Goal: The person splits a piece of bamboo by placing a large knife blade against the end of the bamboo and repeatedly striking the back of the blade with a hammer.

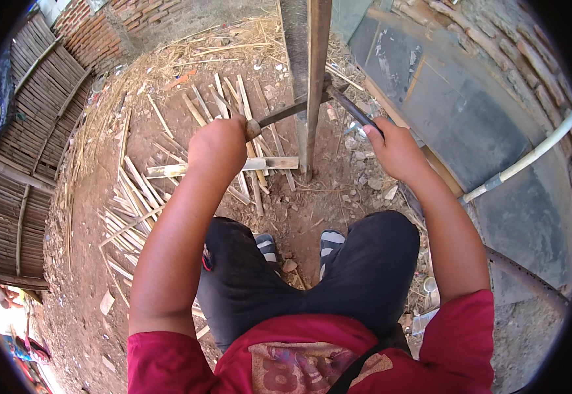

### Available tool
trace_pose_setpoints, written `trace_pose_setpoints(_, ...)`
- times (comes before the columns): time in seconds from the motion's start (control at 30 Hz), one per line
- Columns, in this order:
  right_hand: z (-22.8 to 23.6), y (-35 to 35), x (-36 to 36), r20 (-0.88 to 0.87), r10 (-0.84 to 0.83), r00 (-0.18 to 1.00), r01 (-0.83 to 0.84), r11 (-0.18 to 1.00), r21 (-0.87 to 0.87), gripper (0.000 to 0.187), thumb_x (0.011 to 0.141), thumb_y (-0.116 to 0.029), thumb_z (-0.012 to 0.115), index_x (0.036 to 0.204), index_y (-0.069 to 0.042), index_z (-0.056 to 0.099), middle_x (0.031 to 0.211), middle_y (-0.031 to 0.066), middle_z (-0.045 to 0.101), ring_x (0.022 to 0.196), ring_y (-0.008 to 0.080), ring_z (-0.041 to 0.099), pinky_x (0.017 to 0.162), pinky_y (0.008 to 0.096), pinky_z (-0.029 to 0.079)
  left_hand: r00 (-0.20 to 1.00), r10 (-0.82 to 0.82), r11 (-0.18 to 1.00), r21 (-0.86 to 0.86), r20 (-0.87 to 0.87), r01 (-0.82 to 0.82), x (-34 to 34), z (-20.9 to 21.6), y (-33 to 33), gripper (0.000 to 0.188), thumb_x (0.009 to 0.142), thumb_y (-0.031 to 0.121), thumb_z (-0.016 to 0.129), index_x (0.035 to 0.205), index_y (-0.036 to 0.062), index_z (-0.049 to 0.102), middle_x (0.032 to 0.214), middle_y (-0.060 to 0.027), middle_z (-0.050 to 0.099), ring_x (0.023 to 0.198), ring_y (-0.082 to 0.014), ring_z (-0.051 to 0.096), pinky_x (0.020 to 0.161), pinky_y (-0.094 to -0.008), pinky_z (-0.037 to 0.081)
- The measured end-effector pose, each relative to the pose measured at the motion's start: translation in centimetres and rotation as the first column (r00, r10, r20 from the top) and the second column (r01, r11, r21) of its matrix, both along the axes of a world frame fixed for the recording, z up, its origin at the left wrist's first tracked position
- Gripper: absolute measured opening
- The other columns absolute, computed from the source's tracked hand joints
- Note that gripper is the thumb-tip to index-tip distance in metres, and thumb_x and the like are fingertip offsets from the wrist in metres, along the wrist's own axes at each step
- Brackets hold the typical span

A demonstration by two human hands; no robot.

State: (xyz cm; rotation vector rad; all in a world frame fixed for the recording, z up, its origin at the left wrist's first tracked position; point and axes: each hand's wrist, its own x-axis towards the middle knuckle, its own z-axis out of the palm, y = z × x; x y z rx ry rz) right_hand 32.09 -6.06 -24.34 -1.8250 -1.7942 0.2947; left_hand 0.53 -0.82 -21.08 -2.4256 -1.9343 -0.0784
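Observation:
My left hand (219, 148) is closed around the wooden handle of a large knife (281, 114), its dark blade pointing right. The blade crosses an upright wooden or bamboo piece (316, 59); I cannot tell whether it is sunk into it. In my right hand (394, 150) is the dark handle of a hammer (355, 111). The hammer's head sits by the far end of the blade, partly hidden, and I cannot tell if they touch. The upright's lower end meets the dirt in front of my feet.
Many split strips (135, 190) lie in a pile at the left and ahead. A pale slat (227, 167) lies across some of them. A bamboo wall (30, 138) stands far left, a brick wall (89, 33) behind. Dark panels (443, 125) and a pale pipe (529, 157) flank my right side.

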Motion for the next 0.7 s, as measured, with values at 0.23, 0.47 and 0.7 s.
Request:
trace_pose_setpoints(0.23, 4.2, -0.8, 0.4, -0.298, -0.059, 0.953, 0.104, 0.985, 0.138, 0.042, 0.106, -0.040, 0.051, 0.110, -0.001, 0.062, 0.076, 0.0177, 0.063, 0.070, 0.0338, 0.062, 0.068, 0.0442, 0.048, 1.000, 0.021, 1.000, -0.015, 0.012, -0.020, 0.0, 0.2, -0.3, 0.016, 0.096, 0.017, 0.057, 0.104, 0.0069, 0.067, 0.093, -0.0209, 0.073, 0.090, -0.0397, 0.071, 0.078, -0.0517, 0.057)
trace_pose_setpoints(0.47, -1.8, -1.3, 0.8, -0.185, -0.039, 0.982, 0.053, 0.996, 0.074, 0.040, 0.106, -0.041, 0.053, 0.112, -0.002, 0.061, 0.069, 0.0092, 0.058, 0.064, 0.0199, 0.055, 0.063, 0.0390, 0.045, 1.000, 0.016, 0.999, 0.029, 0.011, -0.016, 0.2, -0.1, -0.1, 0.018, 0.095, 0.019, 0.060, 0.105, 0.0057, 0.067, 0.092, -0.0209, 0.072, 0.089, -0.0394, 0.071, 0.079, -0.0510, 0.057)
trace_pose_setpoints(0.7, 1.9, -2.3, -0.1, -0.442, -0.052, 0.896, 0.158, 0.966, 0.207, 0.042, 0.106, -0.040, 0.052, 0.105, 0.000, 0.064, 0.068, 0.0085, 0.057, 0.064, 0.0201, 0.055, 0.063, 0.0372, 0.045, 0.995, 0.058, 0.997, 0.039, 0.076, -0.061, -0.2, -0.3, 0.1, 0.027, 0.089, 0.029, 0.072, 0.097, 0.0037, 0.069, 0.091, -0.0213, 0.072, 0.089, -0.0400, 0.071, 0.079, -0.0505, 0.058)
